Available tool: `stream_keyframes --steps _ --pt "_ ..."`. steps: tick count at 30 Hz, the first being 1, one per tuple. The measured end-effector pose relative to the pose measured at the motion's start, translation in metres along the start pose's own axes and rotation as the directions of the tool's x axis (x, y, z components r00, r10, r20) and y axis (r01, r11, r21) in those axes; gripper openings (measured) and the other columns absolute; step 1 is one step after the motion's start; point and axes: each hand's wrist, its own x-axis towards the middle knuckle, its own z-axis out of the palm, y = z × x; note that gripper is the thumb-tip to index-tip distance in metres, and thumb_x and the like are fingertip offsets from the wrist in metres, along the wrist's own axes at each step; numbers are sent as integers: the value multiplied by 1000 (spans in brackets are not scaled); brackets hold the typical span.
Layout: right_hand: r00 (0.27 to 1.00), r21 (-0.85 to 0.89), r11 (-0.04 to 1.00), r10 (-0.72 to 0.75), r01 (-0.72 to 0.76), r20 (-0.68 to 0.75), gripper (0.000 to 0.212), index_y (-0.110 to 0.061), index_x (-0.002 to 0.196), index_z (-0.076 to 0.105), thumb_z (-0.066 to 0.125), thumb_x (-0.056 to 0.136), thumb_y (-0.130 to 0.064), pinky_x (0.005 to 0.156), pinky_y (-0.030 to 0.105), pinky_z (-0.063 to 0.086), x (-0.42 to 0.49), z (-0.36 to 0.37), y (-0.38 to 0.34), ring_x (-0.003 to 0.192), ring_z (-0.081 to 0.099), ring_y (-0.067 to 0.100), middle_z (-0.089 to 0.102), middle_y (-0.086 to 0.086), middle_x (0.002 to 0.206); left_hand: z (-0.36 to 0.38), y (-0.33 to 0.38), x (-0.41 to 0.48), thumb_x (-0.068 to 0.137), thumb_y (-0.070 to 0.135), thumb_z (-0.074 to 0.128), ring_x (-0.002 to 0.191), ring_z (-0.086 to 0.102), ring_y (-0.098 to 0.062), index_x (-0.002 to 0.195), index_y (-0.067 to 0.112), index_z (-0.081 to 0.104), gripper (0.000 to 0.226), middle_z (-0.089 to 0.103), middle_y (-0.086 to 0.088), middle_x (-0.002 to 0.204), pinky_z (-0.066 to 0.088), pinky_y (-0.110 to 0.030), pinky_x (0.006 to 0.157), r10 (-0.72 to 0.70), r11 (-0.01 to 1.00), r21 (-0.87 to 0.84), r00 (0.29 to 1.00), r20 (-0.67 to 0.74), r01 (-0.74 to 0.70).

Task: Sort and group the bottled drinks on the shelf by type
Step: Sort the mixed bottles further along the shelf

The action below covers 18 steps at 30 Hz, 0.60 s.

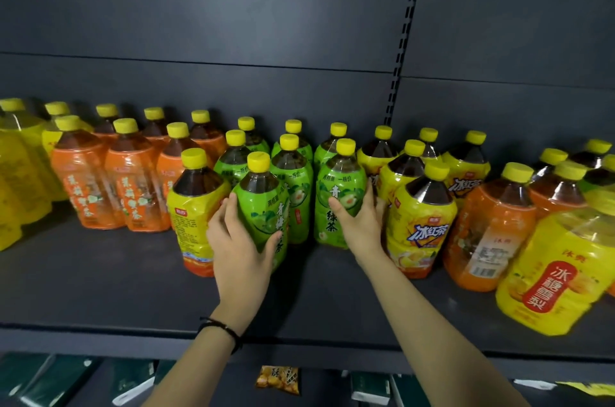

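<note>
While the sorting looked more than half done, a person's left hand (240,242) wrapped the front green-labelled plastic tea bottle with a yellow cap (263,207), fingers curled round its left side and thumb across its label. The right hand (361,223) clasped a second green-labelled bottle (337,197) just beside it, fingers hidden behind the label. Both stood upright on the dark grey metal shelf (133,290), at the front of the green cluster between the hands. Left of the left hand, orange-labelled bottles (109,187) already stood grouped, though one yellow-labelled iced-tea bottle (196,210) touching that hand appeared stray. Right of the right hand, yellow-labelled bottles (421,217), an orange-labelled bottle (486,233) and a yellow pear-drink bottle (559,270) stood mixed, apparently still to be sorted.
</note>
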Motion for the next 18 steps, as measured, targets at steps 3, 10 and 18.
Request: stream_keyframes --steps 3,10,18 --pt "1000 -62 998 -5 4 -9 94 -18 152 15 65 81 -54 113 38 25 9 5 -2 141 25 27 22 10 151 0 0 0 72 26 81 127 37 -37 144 1 25 95 38 -24 134 40 -38 98 6 1000 -6 1000 1 -6" --pt "1000 6 1000 -11 11 -13 81 -10 151 17 60 89 -42 115 37 22 -15 6 0 142 24 26 26 13 153 -13 -5 0 68 26 84 130 33 -22 145 9 26 98 36 -13 135 26 -29 107 6 986 -168 996 87 8" --pt "955 309 946 -176 97 239 70 -39 138 34 59 76 -59 112 36 35 -78 -20 -8 133 37 4 40 -13 143 -21 1 -4 72 24 81 132 22 15 142 41 19 95 28 27 139 23 -8 107 110 884 -462 928 357 73"
